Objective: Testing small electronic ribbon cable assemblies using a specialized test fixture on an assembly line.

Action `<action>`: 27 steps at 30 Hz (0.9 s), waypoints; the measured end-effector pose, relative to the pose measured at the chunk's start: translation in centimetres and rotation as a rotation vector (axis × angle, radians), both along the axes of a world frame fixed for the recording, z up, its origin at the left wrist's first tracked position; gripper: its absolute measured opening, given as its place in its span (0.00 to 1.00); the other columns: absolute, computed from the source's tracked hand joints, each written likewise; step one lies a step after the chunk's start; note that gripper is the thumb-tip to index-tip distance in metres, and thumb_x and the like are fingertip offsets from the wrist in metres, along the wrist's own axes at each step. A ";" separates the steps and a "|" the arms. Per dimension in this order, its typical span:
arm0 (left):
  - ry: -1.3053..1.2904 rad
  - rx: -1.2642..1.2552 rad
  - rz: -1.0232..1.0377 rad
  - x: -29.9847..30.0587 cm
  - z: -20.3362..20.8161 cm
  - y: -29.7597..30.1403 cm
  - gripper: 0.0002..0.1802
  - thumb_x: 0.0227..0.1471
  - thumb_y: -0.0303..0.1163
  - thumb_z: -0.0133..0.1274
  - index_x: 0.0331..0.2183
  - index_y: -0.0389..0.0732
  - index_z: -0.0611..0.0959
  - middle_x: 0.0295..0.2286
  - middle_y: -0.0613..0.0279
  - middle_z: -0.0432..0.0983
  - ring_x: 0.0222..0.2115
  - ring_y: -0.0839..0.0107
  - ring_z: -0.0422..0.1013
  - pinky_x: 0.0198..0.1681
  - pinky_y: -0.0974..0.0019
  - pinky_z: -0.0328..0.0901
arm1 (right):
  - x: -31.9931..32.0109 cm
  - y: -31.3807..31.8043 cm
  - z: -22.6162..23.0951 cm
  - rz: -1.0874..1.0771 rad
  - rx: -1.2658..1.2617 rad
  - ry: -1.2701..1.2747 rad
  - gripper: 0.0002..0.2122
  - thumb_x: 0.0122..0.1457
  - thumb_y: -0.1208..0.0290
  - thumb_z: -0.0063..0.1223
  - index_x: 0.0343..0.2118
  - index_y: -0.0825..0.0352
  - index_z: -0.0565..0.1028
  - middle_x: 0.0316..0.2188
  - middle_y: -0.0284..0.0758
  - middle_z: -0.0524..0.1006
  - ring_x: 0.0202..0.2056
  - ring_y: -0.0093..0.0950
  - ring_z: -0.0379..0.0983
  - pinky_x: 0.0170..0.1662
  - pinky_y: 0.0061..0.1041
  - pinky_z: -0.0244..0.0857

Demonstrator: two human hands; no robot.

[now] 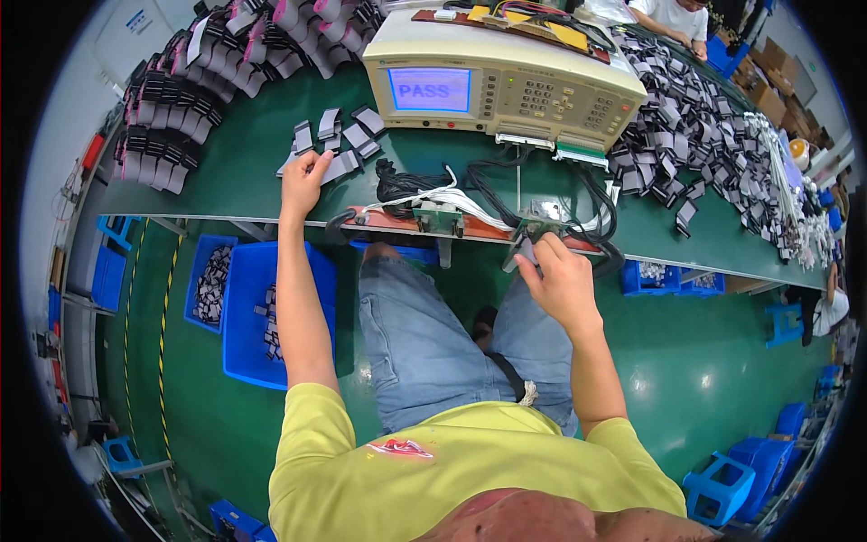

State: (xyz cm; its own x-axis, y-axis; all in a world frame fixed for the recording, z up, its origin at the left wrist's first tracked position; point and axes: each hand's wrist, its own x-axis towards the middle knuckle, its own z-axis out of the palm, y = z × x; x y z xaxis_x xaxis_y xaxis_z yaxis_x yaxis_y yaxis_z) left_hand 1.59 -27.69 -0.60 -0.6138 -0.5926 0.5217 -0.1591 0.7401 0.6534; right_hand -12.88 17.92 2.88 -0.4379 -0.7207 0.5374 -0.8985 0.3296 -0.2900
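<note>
My left hand (303, 185) rests on the green bench with its fingers curled closed. A short grey ribbon cable (340, 166) sticks out beside its thumb, and the hand appears to grip it. Several more grey ribbon cables with black connectors (361, 140) lie loosely just beyond. At the bench's front edge my right hand (562, 278) pinches another grey ribbon cable (526, 252). That cable is against the right-hand test fixture (545, 213), but my fingers hide whether it is seated. A second fixture (440, 219) stands to the left, nothing held at it.
A beige bench tester (488, 54) with a lit screen stands behind, joined to black and white wires (465, 203). Bundled cables (172, 117) heap up at left, loose ones (668, 126) at right. Blue bins (239, 316) sit below; another person (673, 18) works at far right.
</note>
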 end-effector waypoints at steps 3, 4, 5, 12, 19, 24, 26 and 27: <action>-0.008 -0.003 0.019 0.1 0.0 0.0 0.26 0.62 0.45 0.61 0.23 0.32 0.76 0.16 0.58 0.64 0.20 0.73 0.58 0.24 0.61 0.55 | 0.0 0.0 0.0 -0.003 0.006 -0.003 0.11 0.60 0.65 0.65 0.30 0.66 0.75 0.29 0.35 0.72 0.21 0.39 0.73 0.22 0.36 0.67; -0.006 -0.003 0.018 0.2 0.1 0.1 0.26 0.62 0.45 0.61 0.23 0.32 0.76 0.16 0.58 0.64 0.20 0.73 0.57 0.24 0.61 0.55 | 0.1 0.0 -0.1 -0.009 0.021 0.000 0.11 0.60 0.66 0.65 0.30 0.66 0.75 0.29 0.35 0.72 0.21 0.39 0.73 0.22 0.36 0.67; -0.006 0.000 0.015 0.1 0.0 0.1 0.27 0.62 0.45 0.61 0.23 0.32 0.76 0.16 0.58 0.64 0.20 0.73 0.57 0.24 0.61 0.55 | 0.0 0.0 0.0 -0.006 0.021 -0.001 0.11 0.60 0.66 0.65 0.30 0.66 0.75 0.29 0.35 0.72 0.21 0.39 0.73 0.22 0.36 0.67; -0.006 0.006 0.013 0.1 0.0 0.3 0.26 0.62 0.45 0.61 0.23 0.32 0.76 0.15 0.57 0.65 0.19 0.72 0.58 0.24 0.61 0.56 | -0.2 0.4 0.5 0.017 0.054 0.012 0.13 0.61 0.64 0.65 0.28 0.67 0.74 0.29 0.36 0.72 0.21 0.40 0.73 0.23 0.37 0.66; -0.017 -0.006 0.013 0.1 0.1 0.3 0.26 0.62 0.44 0.61 0.23 0.32 0.77 0.16 0.55 0.67 0.19 0.71 0.59 0.24 0.60 0.57 | 0.1 0.1 -0.1 0.013 0.004 0.021 0.13 0.62 0.65 0.64 0.27 0.66 0.72 0.28 0.36 0.72 0.21 0.40 0.73 0.22 0.37 0.66; -0.012 -0.026 0.011 0.0 0.0 0.2 0.25 0.62 0.44 0.60 0.24 0.32 0.77 0.16 0.54 0.68 0.19 0.68 0.61 0.25 0.59 0.57 | 0.1 0.0 -0.9 -0.017 -0.049 0.026 0.12 0.62 0.67 0.64 0.26 0.66 0.72 0.28 0.36 0.72 0.20 0.40 0.72 0.22 0.36 0.66; -0.010 -0.042 0.012 0.0 0.1 0.5 0.24 0.62 0.43 0.60 0.24 0.33 0.77 0.17 0.53 0.68 0.19 0.67 0.62 0.25 0.59 0.58 | -0.1 0.0 -0.9 0.001 -0.068 0.037 0.12 0.62 0.68 0.63 0.26 0.66 0.71 0.28 0.36 0.72 0.19 0.40 0.71 0.22 0.37 0.66; -0.008 -0.030 0.011 0.0 0.1 0.5 0.25 0.63 0.43 0.60 0.23 0.33 0.76 0.17 0.53 0.68 0.20 0.67 0.62 0.25 0.59 0.58 | -0.2 -0.1 -0.9 0.015 -0.095 0.054 0.12 0.60 0.70 0.63 0.24 0.65 0.71 0.25 0.37 0.70 0.18 0.39 0.71 0.21 0.37 0.65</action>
State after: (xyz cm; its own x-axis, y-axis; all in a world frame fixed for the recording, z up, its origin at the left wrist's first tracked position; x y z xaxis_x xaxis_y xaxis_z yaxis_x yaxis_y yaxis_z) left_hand 1.61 -27.16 -0.49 -0.6117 -0.5829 0.5348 -0.1721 0.7579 0.6293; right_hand -13.05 17.82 1.99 -0.3959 -0.6716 0.6263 -0.9183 0.2894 -0.2701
